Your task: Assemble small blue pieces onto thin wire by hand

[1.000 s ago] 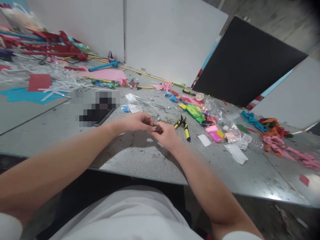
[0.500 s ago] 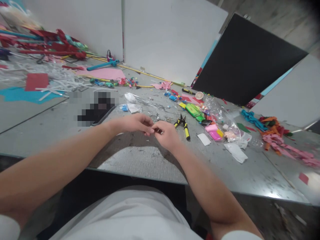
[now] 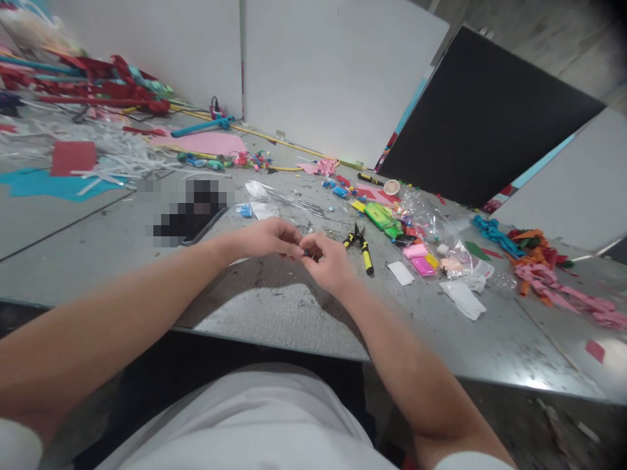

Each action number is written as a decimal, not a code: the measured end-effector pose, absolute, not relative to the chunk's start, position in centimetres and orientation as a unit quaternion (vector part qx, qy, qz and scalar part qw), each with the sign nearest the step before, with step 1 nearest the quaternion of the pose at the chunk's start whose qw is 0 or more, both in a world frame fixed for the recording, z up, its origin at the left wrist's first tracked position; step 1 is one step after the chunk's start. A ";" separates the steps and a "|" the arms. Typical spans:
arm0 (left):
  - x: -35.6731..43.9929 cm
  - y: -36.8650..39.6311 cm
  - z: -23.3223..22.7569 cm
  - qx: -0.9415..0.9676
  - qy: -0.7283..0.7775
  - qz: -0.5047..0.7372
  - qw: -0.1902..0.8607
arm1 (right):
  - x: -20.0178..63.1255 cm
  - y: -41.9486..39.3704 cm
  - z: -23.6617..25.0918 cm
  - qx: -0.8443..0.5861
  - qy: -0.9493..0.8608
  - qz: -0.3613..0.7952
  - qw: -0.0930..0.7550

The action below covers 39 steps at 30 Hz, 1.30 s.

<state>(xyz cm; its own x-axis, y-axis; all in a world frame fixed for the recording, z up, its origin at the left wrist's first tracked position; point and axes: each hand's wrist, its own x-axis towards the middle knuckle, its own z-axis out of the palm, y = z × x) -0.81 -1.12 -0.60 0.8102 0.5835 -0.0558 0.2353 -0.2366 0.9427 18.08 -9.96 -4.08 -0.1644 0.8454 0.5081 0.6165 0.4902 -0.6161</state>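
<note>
- Grey metal table [image 3: 274, 313]: largest thing I see, littered with craft scraps.
- My left hand [image 3: 267, 238] and right hand [image 3: 328, 261] meet fingertip to fingertip above it.
- Both pinch one tiny dark piece [image 3: 305, 252] between them (too small to identify).
- Yellow-handled cutters [image 3: 361, 247] lie just beside my right hand, untouched.

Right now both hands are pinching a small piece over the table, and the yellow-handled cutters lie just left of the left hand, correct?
Not quite. The head view shows the yellow-handled cutters lying just right of the right hand, not left of the left hand. Both hands do meet on a small piece above the table.
</note>
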 end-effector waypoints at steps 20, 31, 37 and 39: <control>-1.0 -0.7 -0.9 0.759 0.310 0.195 0.538 | 18.5 -8.1 -5.6 -0.496 -0.623 0.341 0.500; -0.8 -0.7 0.2 0.634 0.357 0.350 0.590 | 20.0 -7.3 -5.5 -0.550 -0.596 0.188 0.554; -2.0 1.3 0.9 0.739 0.473 0.342 0.337 | 20.0 -7.0 -5.4 -0.555 -0.544 0.272 0.567; -2.5 1.8 0.4 0.829 0.458 0.236 0.219 | 19.7 -7.1 -5.5 -0.565 -0.523 0.303 0.561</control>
